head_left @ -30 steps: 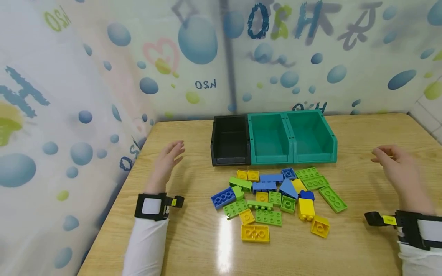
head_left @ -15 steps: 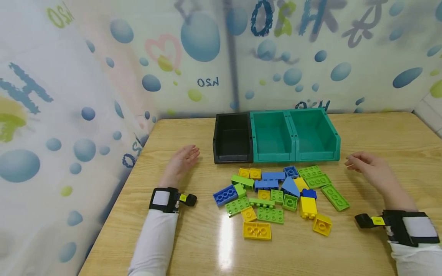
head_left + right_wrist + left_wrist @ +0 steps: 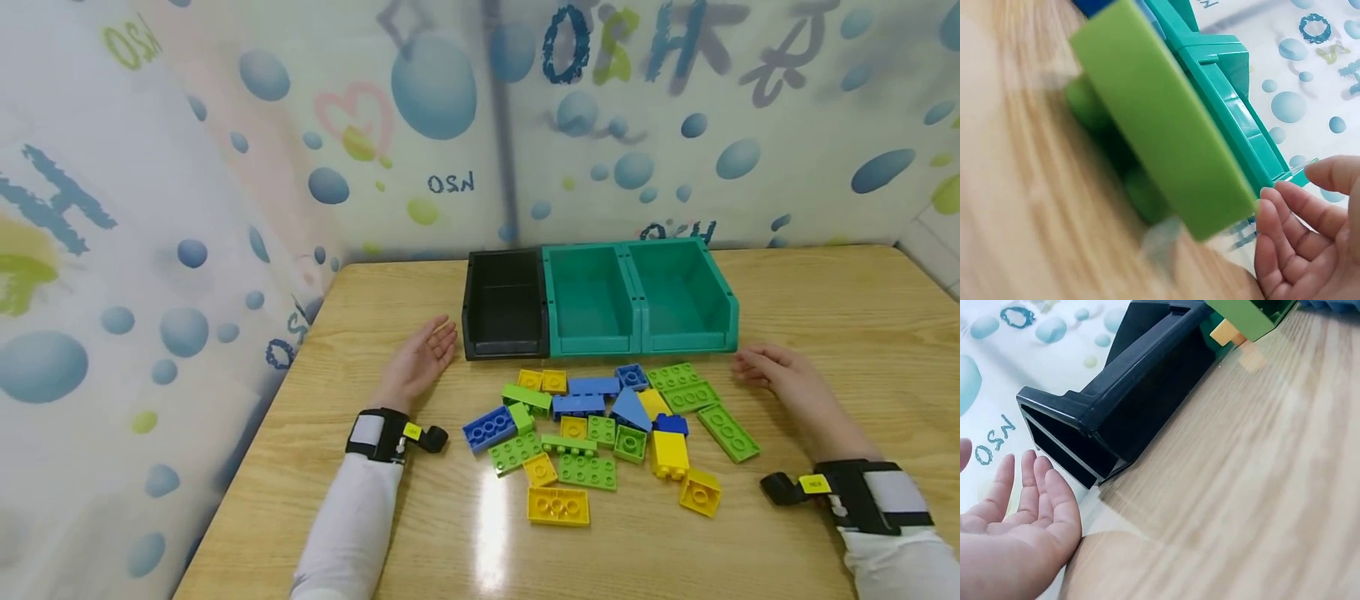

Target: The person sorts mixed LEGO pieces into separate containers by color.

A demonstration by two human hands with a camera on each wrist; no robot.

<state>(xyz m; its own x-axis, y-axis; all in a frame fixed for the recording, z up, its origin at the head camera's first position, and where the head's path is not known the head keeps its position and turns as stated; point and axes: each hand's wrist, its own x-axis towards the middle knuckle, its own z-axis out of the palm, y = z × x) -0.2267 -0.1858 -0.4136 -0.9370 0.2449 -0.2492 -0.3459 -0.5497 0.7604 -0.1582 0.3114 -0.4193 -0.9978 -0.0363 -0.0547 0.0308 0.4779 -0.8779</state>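
Head | hands [image 3: 416, 362] near bins [image 3: 592, 344] | toy bricks [image 3: 587, 472] lie on table [image 3: 420, 542]

The lettering stands on the patterned wall covering [image 3: 600, 200] behind the black bin [image 3: 487, 342]. Above and right of the bin come a big blue O [image 3: 551, 48], a yellow-green reversed 2 [image 3: 615, 52] and a blue H [image 3: 678, 43]. Above and slightly left of it, small blue lettering [image 3: 451, 182] resembles N2O in mirror writing. Far to the bin's left is another large blue H [image 3: 56, 198]; higher on that side, yellow-green lettering [image 3: 131, 43] begins with O. Print on the yellow tags [image 3: 814, 484], nearer than the bin, is too small to read.
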